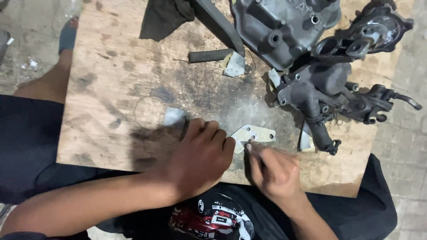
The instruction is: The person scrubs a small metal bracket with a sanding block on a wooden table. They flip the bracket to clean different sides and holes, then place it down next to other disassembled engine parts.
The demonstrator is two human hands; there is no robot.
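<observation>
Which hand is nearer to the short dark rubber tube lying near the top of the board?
Left. The left hand rests below the rubber tube; the right hand sits farther down and to the right.

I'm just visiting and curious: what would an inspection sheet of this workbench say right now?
Surface: a stained, scuffed wooden board on the person's lap.
Job's things: a pale flat plate with holes, lying on the board.
Clutter: grey engine cover, dark metal housing with hose, black rod, dark cloth, small pale scraps.
Hands: left hand rests fist-like on the board at the plate's edge; right hand pinches a thin tool whose tip touches the plate.
Cables: nothing seen.
Surroundings: bare concrete floor, a sandalled foot at upper left.
</observation>
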